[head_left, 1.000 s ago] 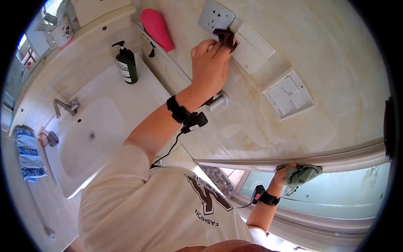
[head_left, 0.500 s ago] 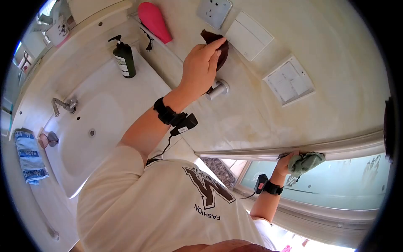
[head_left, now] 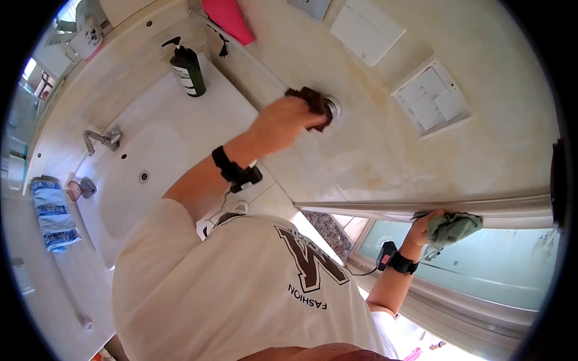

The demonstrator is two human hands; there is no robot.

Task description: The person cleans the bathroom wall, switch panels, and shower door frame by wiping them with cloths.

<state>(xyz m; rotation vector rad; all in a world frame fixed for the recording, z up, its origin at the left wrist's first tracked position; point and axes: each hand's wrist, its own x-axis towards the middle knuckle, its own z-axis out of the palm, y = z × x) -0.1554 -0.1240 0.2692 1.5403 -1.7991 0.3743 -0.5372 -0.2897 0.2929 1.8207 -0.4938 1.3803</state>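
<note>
My left hand (head_left: 286,123) is closed on a dark brown cloth (head_left: 314,99), pressed around a short round metal fixture (head_left: 335,107) on the wall; the hand and cloth hide most of the fixture. At the right, my right hand (head_left: 423,230) grips a folded grey-green cloth (head_left: 455,229) at the edge of the frosted glass door (head_left: 500,259). The fingers of that hand are partly hidden behind the cloth and the frame. Black straps with small devices sit on both wrists.
On the left is a white washbasin (head_left: 144,138) with a chrome tap (head_left: 102,141). A dark green pump bottle (head_left: 188,72), a blue-and-white towel (head_left: 55,213) and sunglasses (head_left: 81,189) lie around it. A pink hair dryer (head_left: 232,19) and a white switch panel (head_left: 368,30) are by the wall.
My left hand has moved down with the brown cloth, from beside the switch panel onto the metal fixture. My right hand stays at the door frame with the grey-green cloth. The view has shifted slightly.
</note>
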